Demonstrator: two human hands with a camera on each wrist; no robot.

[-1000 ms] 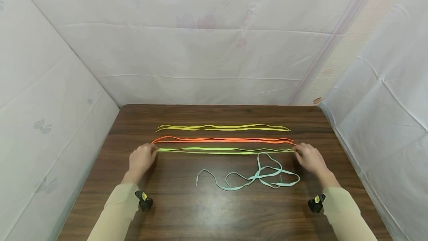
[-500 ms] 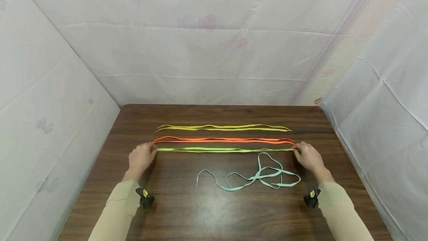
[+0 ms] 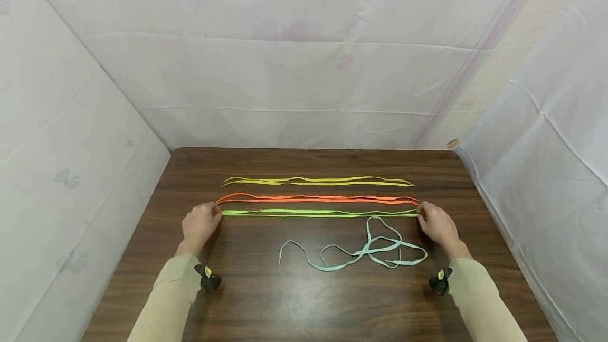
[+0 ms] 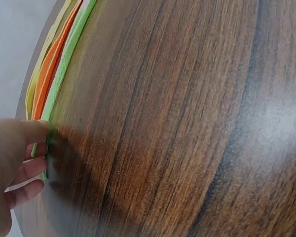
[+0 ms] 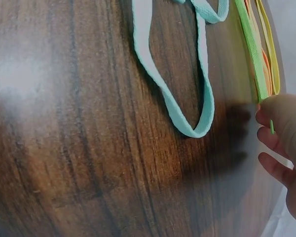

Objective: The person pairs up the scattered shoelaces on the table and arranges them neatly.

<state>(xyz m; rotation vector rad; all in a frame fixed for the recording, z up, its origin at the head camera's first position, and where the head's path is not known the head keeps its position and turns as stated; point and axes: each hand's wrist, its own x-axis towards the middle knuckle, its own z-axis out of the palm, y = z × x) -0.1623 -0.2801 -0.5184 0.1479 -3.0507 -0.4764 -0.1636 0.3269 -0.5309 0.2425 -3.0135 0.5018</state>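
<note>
A green shoelace [image 3: 309,216] lies doubled and nearly straight across the table, its strands side by side. At its left end my left hand [image 3: 201,224] pinches it between thumb and fingers; in the left wrist view, green tips [image 4: 44,174] poke out below the fingers. My right hand [image 3: 437,224] pinches the other end, where a green tip [image 5: 272,127] shows under the thumb in the right wrist view. Just behind runs a doubled orange shoelace [image 3: 309,199], close to both hands. A pale mint shoelace [image 3: 332,267] lies in loose loops in front, towards the right.
A doubled yellow shoelace [image 3: 309,181] stretches across the dark wooden table [image 3: 266,310] behind the orange one. White sheeting [image 3: 294,83] rises behind the table's back edge and along both sides. A small black camera sits on each wrist [image 3: 209,279].
The front strand of the green shoelace has drawn slightly back towards the rear strand. My right hand and forearm have shifted a little to the left. The other shoelaces lie as before.
</note>
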